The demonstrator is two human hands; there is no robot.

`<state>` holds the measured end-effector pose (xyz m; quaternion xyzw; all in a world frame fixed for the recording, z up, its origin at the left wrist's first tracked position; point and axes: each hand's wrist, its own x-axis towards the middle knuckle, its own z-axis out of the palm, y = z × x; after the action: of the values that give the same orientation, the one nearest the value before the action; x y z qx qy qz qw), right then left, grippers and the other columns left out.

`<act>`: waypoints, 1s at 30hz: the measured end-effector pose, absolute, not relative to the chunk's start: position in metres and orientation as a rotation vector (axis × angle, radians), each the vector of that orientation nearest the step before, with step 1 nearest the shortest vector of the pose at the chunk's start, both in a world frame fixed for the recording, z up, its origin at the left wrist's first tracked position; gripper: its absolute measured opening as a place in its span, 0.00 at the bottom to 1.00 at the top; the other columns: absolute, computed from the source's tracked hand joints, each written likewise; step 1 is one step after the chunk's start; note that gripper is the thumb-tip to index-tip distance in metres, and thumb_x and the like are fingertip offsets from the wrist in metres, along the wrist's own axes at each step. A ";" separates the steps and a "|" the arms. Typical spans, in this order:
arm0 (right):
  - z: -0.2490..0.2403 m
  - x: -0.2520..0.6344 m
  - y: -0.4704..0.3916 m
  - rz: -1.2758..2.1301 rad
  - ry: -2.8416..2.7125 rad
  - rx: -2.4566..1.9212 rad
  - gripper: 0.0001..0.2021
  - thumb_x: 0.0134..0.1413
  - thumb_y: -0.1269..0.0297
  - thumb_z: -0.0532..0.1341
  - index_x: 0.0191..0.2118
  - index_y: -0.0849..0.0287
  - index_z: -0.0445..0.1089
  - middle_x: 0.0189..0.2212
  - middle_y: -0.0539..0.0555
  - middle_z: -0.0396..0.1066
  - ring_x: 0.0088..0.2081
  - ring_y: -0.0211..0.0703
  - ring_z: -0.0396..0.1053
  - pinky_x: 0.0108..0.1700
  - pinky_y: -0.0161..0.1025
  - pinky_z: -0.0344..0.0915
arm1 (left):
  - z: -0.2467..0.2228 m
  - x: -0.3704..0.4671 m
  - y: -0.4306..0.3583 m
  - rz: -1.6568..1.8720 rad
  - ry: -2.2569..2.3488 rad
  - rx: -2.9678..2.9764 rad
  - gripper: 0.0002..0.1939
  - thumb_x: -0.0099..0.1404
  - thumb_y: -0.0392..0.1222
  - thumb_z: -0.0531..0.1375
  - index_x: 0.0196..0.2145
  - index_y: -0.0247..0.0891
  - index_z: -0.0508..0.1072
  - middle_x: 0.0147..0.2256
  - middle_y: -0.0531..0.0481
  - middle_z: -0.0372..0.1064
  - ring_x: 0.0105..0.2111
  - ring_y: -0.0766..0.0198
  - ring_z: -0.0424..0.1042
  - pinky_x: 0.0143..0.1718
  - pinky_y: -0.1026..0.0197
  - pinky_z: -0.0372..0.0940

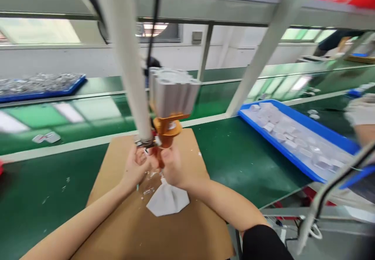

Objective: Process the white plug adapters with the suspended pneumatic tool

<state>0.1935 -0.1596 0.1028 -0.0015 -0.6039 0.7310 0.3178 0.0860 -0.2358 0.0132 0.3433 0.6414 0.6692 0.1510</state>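
A machine with a ribbed silver block [175,94] and an orange lower part [166,131] stands upright in front of me. My left hand [137,168] is at its lower left side, fingers curled in a pinch close under the metal fitting [145,143]. On the other side, my right hand [173,166] is closed against the lower end of the orange part, its thumb up. Blur and the hands themselves hide what is between the fingers. A white cloth-like piece [168,200] hangs or lies just below my right hand; I cannot tell which. Small white scraps lie beside it.
Brown cardboard [193,228] covers the green bench [231,154] under my arms. At right is a blue tray [293,146] of clear-white pieces, with another person's gloved hand [361,111] beyond. A blue tray of silver parts [41,85] sits back left. A white post [127,56] rises close by.
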 end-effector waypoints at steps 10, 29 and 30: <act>0.110 0.185 -0.147 1.937 -1.440 0.001 0.27 0.46 0.35 0.56 0.27 0.60 0.65 0.12 0.43 0.54 0.14 0.29 0.48 0.17 0.32 0.45 | 0.014 0.083 -0.241 1.862 1.840 1.135 0.28 0.59 0.40 0.62 0.56 0.42 0.60 0.43 0.47 0.70 0.39 0.64 0.72 0.40 0.62 0.68; 0.112 0.187 -0.156 1.871 -1.513 0.013 0.27 0.47 0.33 0.53 0.28 0.57 0.63 0.14 0.45 0.54 0.14 0.33 0.51 0.17 0.33 0.46 | 0.007 0.086 -0.245 1.673 1.914 1.853 0.18 0.59 0.37 0.63 0.47 0.40 0.63 0.41 0.46 0.67 0.44 0.59 0.69 0.40 0.57 0.68; 0.112 0.187 -0.157 1.877 -1.516 0.032 0.27 0.47 0.33 0.53 0.28 0.57 0.63 0.14 0.45 0.55 0.14 0.32 0.51 0.16 0.33 0.47 | 0.008 0.088 -0.246 1.668 1.922 1.906 0.15 0.59 0.37 0.63 0.43 0.40 0.64 0.39 0.47 0.68 0.43 0.59 0.69 0.40 0.57 0.68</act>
<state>0.1874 -0.1574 0.1122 0.0125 -0.5869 0.7268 0.3565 0.0878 -0.2457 0.0077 0.5994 0.6043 0.5246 -0.0190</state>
